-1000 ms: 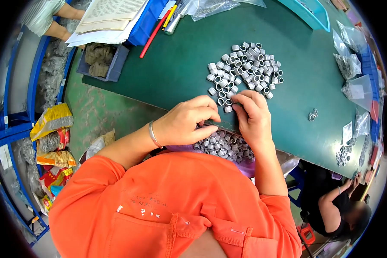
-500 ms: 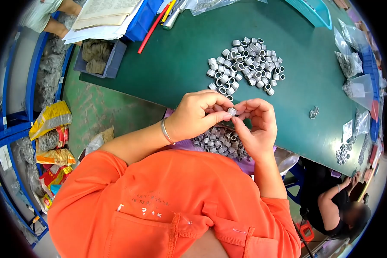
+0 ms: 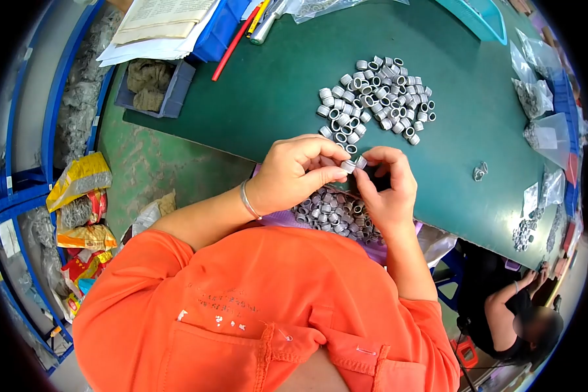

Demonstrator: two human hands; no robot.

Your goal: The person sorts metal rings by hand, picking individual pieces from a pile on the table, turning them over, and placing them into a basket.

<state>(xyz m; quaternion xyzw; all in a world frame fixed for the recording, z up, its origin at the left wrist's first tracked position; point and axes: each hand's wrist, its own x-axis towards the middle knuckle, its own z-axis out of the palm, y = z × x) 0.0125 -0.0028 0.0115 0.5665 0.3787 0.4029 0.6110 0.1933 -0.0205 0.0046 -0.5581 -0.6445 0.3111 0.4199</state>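
My left hand (image 3: 297, 171), with a bangle at the wrist, pinches a short grey metal ring (image 3: 348, 166) between thumb and fingertips. Close against it, my right hand (image 3: 390, 186) has thumb and forefinger on a second metal ring (image 3: 360, 162). Both hands are over the near edge of the green table (image 3: 255, 91). Beyond them lies a loose heap of similar metal rings (image 3: 379, 98). Under my hands, more metal pieces (image 3: 333, 212) fill a purple container (image 3: 284, 219), partly hidden by my hands and shirt.
A grey bin with cloth (image 3: 149, 91) and a blue box with papers (image 3: 157, 26) stand at the left. A red pen (image 3: 234, 51) lies beside them. Plastic bags (image 3: 536, 98) line the right edge. Another person (image 3: 503, 313) sits at the lower right.
Two rings now show at my fingertips where one was visible before. My right fingers have shifted slightly left and curled more. The whole view has moved a little.
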